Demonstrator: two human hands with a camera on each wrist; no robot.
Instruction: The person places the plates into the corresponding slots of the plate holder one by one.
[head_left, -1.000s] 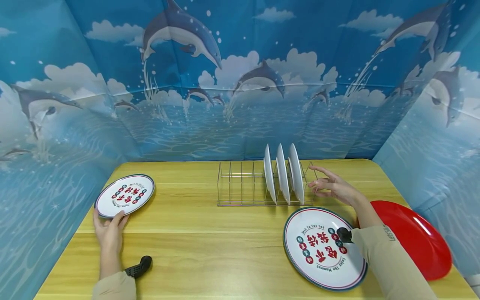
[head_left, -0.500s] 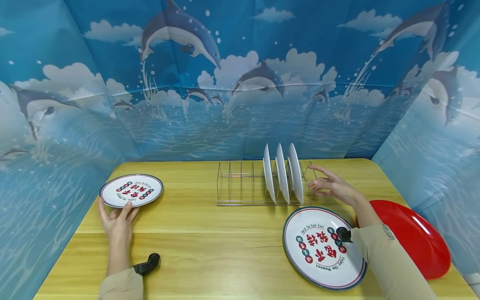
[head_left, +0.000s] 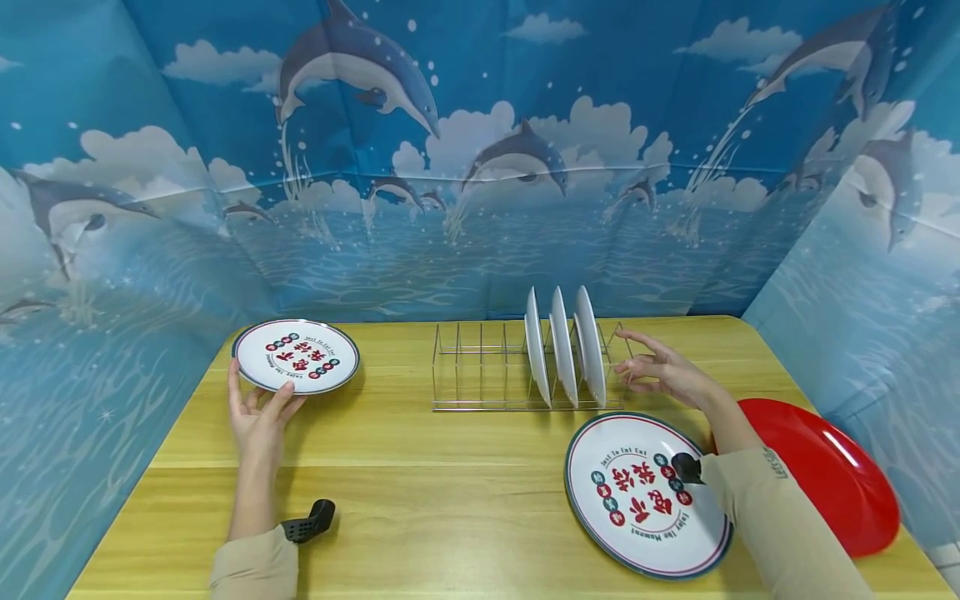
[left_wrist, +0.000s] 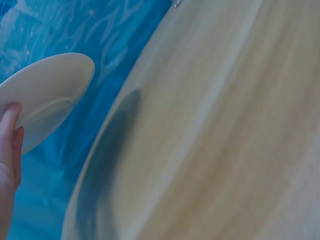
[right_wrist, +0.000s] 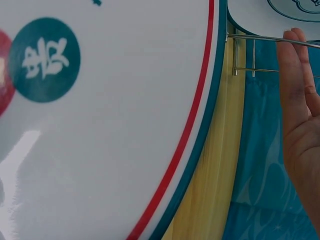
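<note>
My left hand [head_left: 258,425] holds a small white plate [head_left: 296,354] by its near edge, in the air over the back left of the table. The plate has a dark rim and red printed characters. In the left wrist view the fingers [left_wrist: 11,130] lie against its pale underside. My right hand [head_left: 667,375] is at the right end of a wire dish rack [head_left: 480,407]. Its extended fingers [right_wrist: 295,75] touch the end wire. Three white plates [head_left: 562,350] stand on edge in the rack's right half; its left slots show bare wire.
A larger white plate [head_left: 648,517] with a dark rim lies flat at the front right, partly under my right forearm. Beside it a red oval plate [head_left: 825,475] reaches the table's right edge. A dolphin-print curtain [head_left: 420,250] encloses the back and sides.
My left hand has carried the small plate right and toward the back of the table, its tilt shifting. The right hand stays at the rack.
</note>
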